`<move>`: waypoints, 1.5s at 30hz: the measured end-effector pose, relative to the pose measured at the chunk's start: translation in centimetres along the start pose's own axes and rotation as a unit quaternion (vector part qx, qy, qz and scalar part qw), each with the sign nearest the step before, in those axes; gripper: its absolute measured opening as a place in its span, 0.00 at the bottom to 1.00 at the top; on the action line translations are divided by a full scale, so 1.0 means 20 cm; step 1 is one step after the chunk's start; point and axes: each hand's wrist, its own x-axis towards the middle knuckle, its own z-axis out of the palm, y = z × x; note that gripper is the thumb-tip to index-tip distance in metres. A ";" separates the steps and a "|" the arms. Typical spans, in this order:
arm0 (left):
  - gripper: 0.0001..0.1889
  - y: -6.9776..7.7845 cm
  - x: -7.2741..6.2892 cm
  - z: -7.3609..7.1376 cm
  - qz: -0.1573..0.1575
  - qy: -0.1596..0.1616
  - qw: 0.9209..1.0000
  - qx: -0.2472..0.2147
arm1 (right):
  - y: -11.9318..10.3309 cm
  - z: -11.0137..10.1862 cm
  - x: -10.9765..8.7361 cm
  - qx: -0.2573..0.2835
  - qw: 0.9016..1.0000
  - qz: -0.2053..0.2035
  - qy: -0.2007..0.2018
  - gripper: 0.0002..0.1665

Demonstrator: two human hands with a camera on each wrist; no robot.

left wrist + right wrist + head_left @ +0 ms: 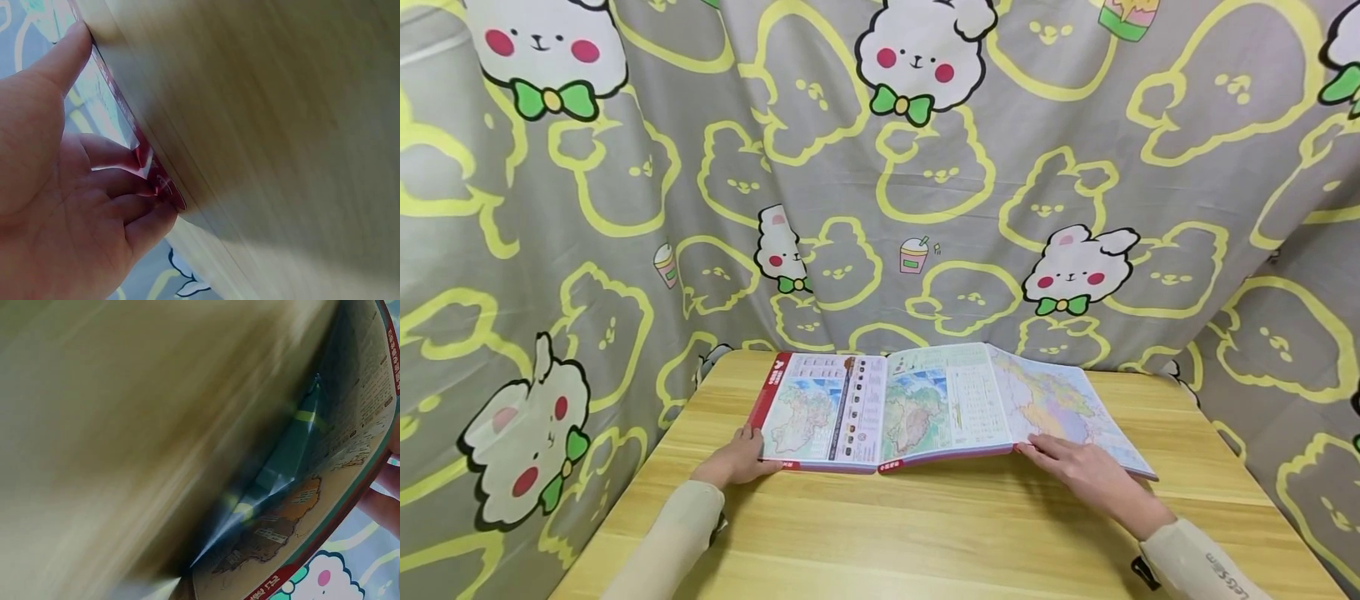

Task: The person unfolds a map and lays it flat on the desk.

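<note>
A folding map [857, 417] lies spread across the far part of the table, its printed panels facing up. At its near left corner, my left hand [741, 457] grips the red-bordered edge. The left wrist view shows the fingers of this hand [81, 187] bent against the red corner, with the thumb farther along the edge. My right hand [1078, 471] pinches the near edge by the fold of the rightmost panel. That edge is raised off the table. In the right wrist view the underside of the map [275, 537] bows upward, and only a few fingertips show at the right border.
The wooden table [865, 542] extends toward me in front of the map. A grey curtain [940, 192] with yellow outlines and white cartoon animals hangs behind the table and along both sides.
</note>
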 end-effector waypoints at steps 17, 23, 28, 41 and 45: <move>0.52 -0.06 0.02 0.00 -0.004 -0.006 1.000 -0.004 | 0.01 0.07 -0.04 -0.004 0.996 -0.062 -0.060 0.38; 0.52 -0.06 0.02 0.00 -0.012 -0.011 1.000 -0.007 | 0.00 0.08 -0.03 -0.009 0.993 -0.082 -0.080 0.40; 0.53 -0.07 0.02 0.00 -0.011 -0.010 1.000 -0.010 | 0.00 0.10 -0.04 -0.006 0.992 -0.094 -0.085 0.27; 0.52 -0.05 0.02 -0.03 -0.014 -0.014 1.000 -0.013 | -0.01 0.14 -0.04 -0.014 0.988 -0.109 -0.111 0.19; 0.52 -0.05 0.02 -0.02 -0.012 -0.014 1.000 -0.013 | -0.01 0.15 -0.04 -0.014 0.988 -0.113 -0.103 0.28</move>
